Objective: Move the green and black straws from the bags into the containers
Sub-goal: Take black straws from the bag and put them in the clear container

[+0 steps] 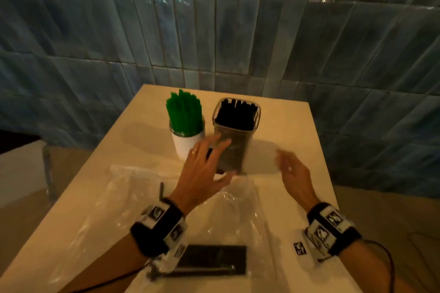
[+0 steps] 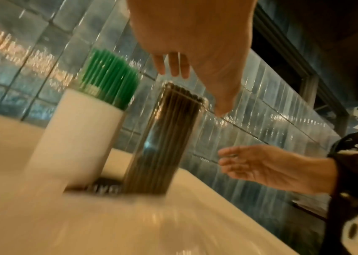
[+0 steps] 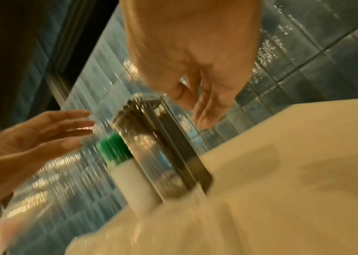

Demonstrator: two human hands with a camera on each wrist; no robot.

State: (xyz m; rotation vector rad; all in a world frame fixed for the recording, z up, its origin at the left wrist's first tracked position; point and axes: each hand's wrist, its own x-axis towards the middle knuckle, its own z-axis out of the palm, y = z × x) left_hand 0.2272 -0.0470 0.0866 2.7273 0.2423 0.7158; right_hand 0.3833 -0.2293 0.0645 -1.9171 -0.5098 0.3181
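Our left hand (image 1: 202, 171) and right hand (image 1: 294, 171), fingers apart and seemingly empty, flank the clear container (image 1: 234, 135) of black straws (image 1: 237, 114).

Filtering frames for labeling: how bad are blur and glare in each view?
Head: right hand smeared, black straws sharp. Left wrist: white cup and table streaked, tile glare. Right wrist: heaviest blur, clear container speckled with highlights.

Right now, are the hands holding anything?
Nothing. The left hand and right hand are open, one on each side of the clear container.
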